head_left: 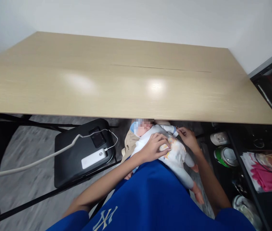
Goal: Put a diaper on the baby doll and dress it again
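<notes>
A baby-sized figure [176, 152] in white clothes with a yellow and orange print lies across my lap, its head end under the table's edge. Whether it is a doll I cannot tell. It wears a light blue cap [133, 127], and its bare feet hang to the right. My left hand [156, 146] rests on the figure's front, fingers apart. At the figure's raised arm, the fingertips of my right hand [187, 136] pinch the blue-edged sleeve cuff [174, 130].
A wooden table [126, 89] spans the space ahead. To the left, a black stool seat [68, 154] carries a white power bank [93, 158], a dark device [97, 137] and cables. A black shelf [253, 195] on the right holds papers, a pink cloth [269, 178] and containers.
</notes>
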`<state>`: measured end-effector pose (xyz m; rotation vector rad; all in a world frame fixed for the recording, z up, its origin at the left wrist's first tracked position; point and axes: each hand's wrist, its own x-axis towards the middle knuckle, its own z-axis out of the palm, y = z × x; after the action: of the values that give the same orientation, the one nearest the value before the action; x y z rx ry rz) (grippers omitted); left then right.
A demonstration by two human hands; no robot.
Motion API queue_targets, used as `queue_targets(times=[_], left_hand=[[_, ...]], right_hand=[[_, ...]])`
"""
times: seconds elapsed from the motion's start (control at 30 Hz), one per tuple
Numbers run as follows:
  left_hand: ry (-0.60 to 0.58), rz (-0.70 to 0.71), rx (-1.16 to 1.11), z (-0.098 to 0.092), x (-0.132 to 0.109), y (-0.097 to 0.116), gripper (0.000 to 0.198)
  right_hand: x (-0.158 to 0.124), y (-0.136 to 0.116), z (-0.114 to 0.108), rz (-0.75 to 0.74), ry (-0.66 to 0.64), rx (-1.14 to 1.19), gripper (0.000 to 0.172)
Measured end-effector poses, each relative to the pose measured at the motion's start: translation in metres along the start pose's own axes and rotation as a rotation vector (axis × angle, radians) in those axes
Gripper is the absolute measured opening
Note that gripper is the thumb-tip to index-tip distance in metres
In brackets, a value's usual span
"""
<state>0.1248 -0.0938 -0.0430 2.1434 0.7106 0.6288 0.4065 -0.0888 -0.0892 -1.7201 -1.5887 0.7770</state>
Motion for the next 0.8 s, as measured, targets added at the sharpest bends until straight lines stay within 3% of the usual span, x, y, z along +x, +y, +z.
queue_targets(times=[0.17, 0.3, 0.4, 0.57, 0.7, 0.8], left_hand=[[0.005, -0.015, -0.058, -0.002, 0.0, 0.001, 0.031], [-0.036, -0.004, -0.054, -0.011, -0.009, 0.008, 0.03], [-0.094, 0.036, -0.075, -0.021, -0.026, 0.015, 0.03], [-0.131, 0.09, -0.101, -0.027, -0.06, 0.022, 0.028], [-0.156, 0.052, -0.06, -0.025, -0.072, 0.02, 0.028], [-0.168, 0.036, -0.082, -0.024, -0.064, 0.012, 0.037]], right_hand=[[-0.01, -0.035, -0.002, -0.194, -0.033, 0.005, 0.035], [-0.021, -0.066, -0.006, -0.432, -0.218, -0.002, 0.026], [-0.024, -0.074, -0.006, -0.501, -0.364, -0.034, 0.025], [-0.027, -0.055, -0.012, -0.449, -0.421, -0.216, 0.029], [-0.044, -0.037, -0.047, -0.3, -0.517, -0.244, 0.051], [-0.066, -0.038, -0.078, -0.087, -0.523, -0.118, 0.069]])
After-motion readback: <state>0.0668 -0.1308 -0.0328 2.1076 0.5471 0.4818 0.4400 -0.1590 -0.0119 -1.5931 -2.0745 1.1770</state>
